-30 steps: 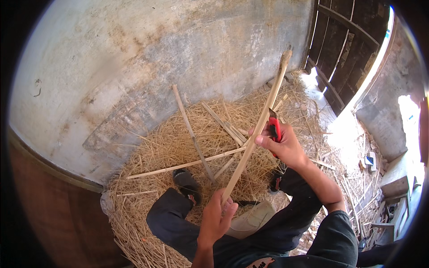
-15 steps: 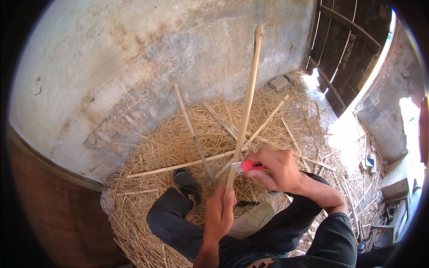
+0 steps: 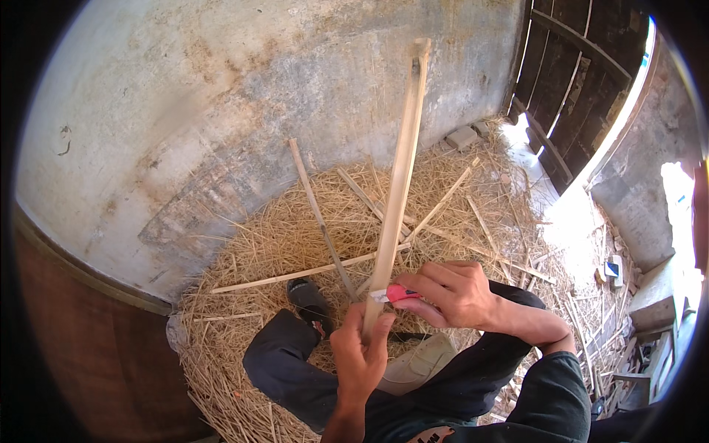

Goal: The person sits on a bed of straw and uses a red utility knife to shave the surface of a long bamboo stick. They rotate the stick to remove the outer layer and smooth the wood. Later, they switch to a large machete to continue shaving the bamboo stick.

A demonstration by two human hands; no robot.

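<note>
A long, pale split bamboo strip (image 3: 401, 170) stands up in front of me, its far end leaning toward the wall. My left hand (image 3: 360, 354) is closed round its lower end, thumb on the right side. A red-handled utility knife (image 3: 402, 292) is gripped in my right hand (image 3: 456, 297), fingers curled over the handle. Its blade lies against the strip's right side, just above my left hand. Part of the handle is hidden in my fingers.
Straw and shavings (image 3: 288, 221) cover the floor round my feet, with several loose strips (image 3: 317, 207) lying across them. A stained wall (image 3: 244, 111) rises ahead. At the far right are a plank door (image 3: 569, 81) and a brick (image 3: 461, 138).
My right hand has drawn the knife down and slightly left along the strip, closer to my left hand. The strip has turned, showing a wider face.
</note>
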